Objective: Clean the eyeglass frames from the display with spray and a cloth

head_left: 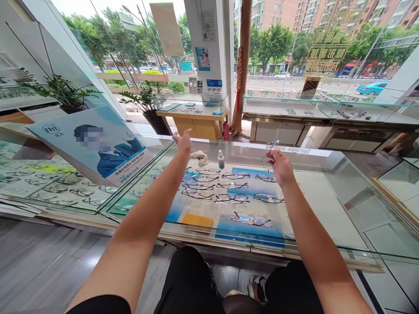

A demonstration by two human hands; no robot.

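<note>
My right hand [281,166] pinches a pair of thin-rimmed eyeglasses [266,162] above the right part of the glass counter [321,192]. My left hand [183,143] reaches over the counter's far side; its thumb and a finger stand apart, and nothing shows in it. Close by lie a crumpled pale cloth [200,158] and an upright small white spray bottle [221,160]. Several pairs of eyeglasses, a dark-rimmed pair [231,199] among them, are spread in rows between my arms. Nearest me, a thin-framed pair [252,219] rests over a blue sheet [225,233].
An orange flat item [197,221] lies near the counter's front edge. A tilted poster board [94,144] stands on the left, above more displayed eyeglasses. Further back are a potted plant [152,104], a wooden-based showcase [196,124] and a wooden post [242,65].
</note>
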